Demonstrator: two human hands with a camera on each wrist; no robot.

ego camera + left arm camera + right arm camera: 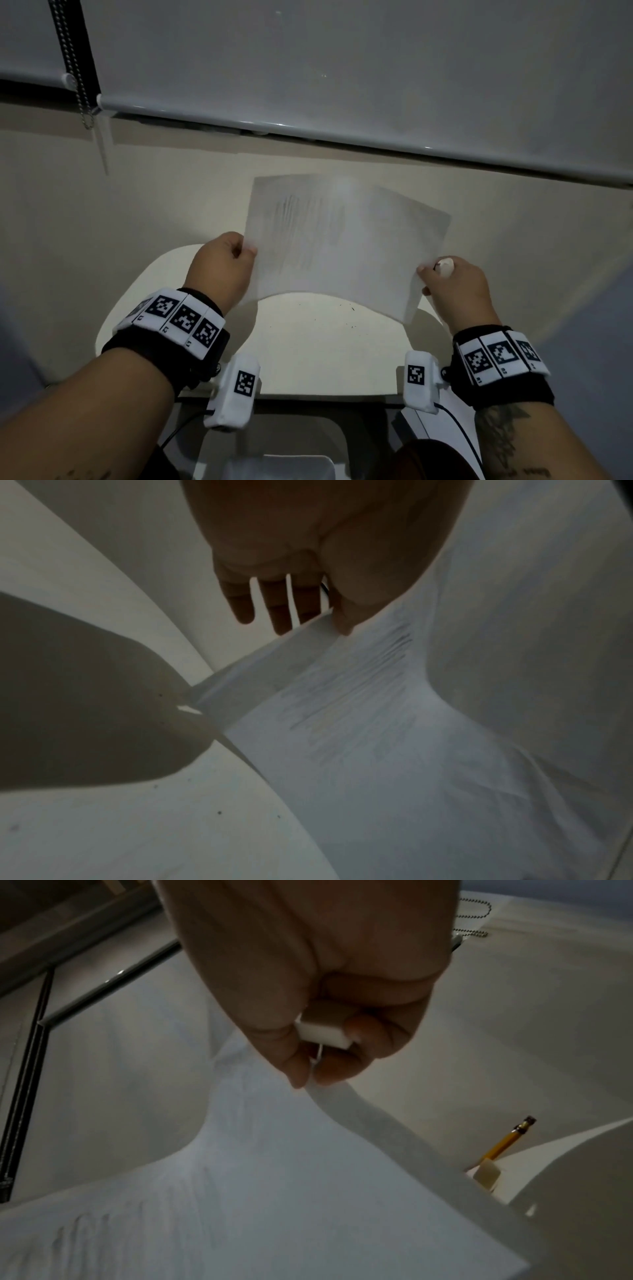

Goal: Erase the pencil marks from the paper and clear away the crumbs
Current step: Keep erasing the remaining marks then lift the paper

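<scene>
While both hands pinch the paper (346,240) aloft, the right hand (452,287) also clutches an eraser (445,265).

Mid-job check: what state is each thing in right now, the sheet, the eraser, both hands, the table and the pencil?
White paper sheet: lifted off the table, bowed, faint pencil marks remain.
White block eraser: tucked in the right hand.
Left hand: pinches the sheet's left edge.
Right hand: pinches the right edge, holds the eraser.
White table: dark crumbs scattered.
Yellow pencil: lying untouched.
</scene>
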